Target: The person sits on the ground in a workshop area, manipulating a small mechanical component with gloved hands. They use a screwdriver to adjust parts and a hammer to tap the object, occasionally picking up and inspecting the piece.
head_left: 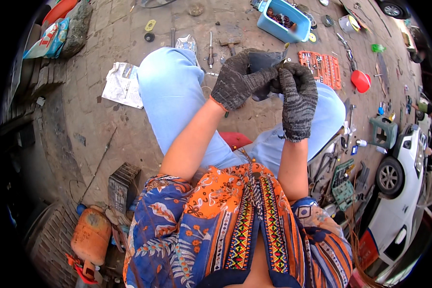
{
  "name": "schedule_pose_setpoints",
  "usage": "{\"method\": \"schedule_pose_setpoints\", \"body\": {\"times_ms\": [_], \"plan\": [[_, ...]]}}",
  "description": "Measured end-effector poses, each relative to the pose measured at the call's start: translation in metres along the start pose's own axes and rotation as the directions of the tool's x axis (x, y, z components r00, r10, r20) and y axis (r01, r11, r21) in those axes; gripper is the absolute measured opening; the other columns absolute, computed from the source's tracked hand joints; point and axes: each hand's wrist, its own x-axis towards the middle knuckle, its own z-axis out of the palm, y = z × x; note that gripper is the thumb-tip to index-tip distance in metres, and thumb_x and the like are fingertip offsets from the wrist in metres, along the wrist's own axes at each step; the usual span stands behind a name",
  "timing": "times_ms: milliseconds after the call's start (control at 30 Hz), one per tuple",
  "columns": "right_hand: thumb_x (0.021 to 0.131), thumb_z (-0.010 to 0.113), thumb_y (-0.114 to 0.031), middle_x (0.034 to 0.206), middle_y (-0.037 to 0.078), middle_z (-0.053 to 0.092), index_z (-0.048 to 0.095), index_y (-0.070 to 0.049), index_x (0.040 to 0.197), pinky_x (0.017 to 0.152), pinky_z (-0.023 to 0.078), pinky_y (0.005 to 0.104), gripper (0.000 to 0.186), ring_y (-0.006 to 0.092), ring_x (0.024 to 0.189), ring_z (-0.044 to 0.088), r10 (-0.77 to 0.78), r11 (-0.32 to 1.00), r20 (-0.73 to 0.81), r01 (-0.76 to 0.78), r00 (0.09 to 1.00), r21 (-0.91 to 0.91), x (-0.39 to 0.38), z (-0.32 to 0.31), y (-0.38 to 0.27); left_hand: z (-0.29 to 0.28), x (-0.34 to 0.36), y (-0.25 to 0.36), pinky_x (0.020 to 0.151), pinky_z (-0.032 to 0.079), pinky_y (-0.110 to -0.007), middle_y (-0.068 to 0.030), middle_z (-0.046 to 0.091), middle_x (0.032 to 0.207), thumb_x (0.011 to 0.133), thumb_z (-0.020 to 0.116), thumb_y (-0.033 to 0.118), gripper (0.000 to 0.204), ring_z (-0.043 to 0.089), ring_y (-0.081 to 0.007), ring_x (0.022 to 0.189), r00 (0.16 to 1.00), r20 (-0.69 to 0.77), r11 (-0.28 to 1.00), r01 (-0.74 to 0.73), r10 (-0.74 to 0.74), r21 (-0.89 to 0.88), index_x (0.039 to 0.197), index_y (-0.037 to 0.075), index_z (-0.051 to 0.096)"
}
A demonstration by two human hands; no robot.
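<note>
Both hands wear dark grey knitted work gloves and meet above my knees. My left hand is closed on a dark, flat, sheet-like piece, its thumb pointing toward the other hand. My right hand pinches at the same piece's right edge with bent fingers. A thin yellowish strip sticks up between the fingertips. What kind of part this is, I cannot tell, as the gloves cover much of it. Beyond the left glove, a screwdriver and a hammer lie on the paving.
A blue basin holding dark parts stands beyond my hands. To the right lie an orange socket set, a red bowl and a green tool case. A white car is parked there. An orange gas cylinder stands at lower left.
</note>
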Motion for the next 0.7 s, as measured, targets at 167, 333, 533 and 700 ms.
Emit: {"method": "schedule_pose_setpoints", "body": {"times_ms": [167, 333, 533, 700], "plan": [[0.083, 0.060, 0.002, 0.095, 0.008, 0.062, 0.058, 0.000, 0.098, 0.076, 0.050, 0.0262, 0.015, 0.0129, 0.084, 0.059, -0.292, 0.955, -0.075, 0.295, 0.953, 0.025, -0.006, 0.001, 0.001, 0.000, 0.002, -0.002, 0.069, 0.050, -0.026, -0.0068, 0.067, 0.089, 0.079, 0.069, 0.017, 0.028, 0.061, -0.0100, 0.078, 0.998, -0.065, 0.992, -0.033, 0.025, -0.123, 0.101, 0.000, 0.064], [0.079, 0.063, 0.004, 0.095, 0.007, 0.061, 0.060, -0.003, 0.094, 0.079, 0.048, 0.0284, 0.018, 0.0150, 0.088, 0.059, -0.549, 0.800, -0.013, 0.520, 0.836, -0.300, 0.002, -0.007, 0.013, 0.002, 0.001, 0.002, 0.070, 0.051, -0.025, -0.0058, 0.066, 0.090, 0.079, 0.069, 0.016, 0.031, 0.062, -0.0105, 0.080, 0.993, -0.022, 0.976, 0.108, -0.114, -0.189, 0.104, -0.001, 0.062], [0.077, 0.065, 0.003, 0.093, 0.006, 0.060, 0.058, -0.001, 0.095, 0.079, 0.049, 0.0272, 0.019, 0.0144, 0.086, 0.059, -0.450, 0.881, 0.004, 0.444, 0.893, -0.162, -0.005, 0.002, 0.007, 0.002, 0.001, 0.001, 0.070, 0.051, -0.026, -0.0074, 0.067, 0.091, 0.077, 0.070, 0.014, 0.029, 0.061, -0.0106, 0.081, 1.000, -0.013, 0.997, -0.016, 0.015, -0.074, 0.101, -0.001, 0.064], [0.081, 0.062, 0.001, 0.092, 0.007, 0.059, 0.053, 0.000, 0.104, 0.077, 0.050, 0.0261, 0.025, 0.0132, 0.084, 0.059, -0.230, 0.968, 0.036, 0.232, 0.973, -0.095, -0.001, 0.000, -0.002, -0.004, -0.001, 0.007, 0.070, 0.051, -0.026, -0.0067, 0.067, 0.091, 0.079, 0.069, 0.014, 0.029, 0.061, -0.0110, 0.080, 0.998, 0.015, 0.998, -0.056, 0.056, 0.000, 0.103, 0.000, 0.064]]}}
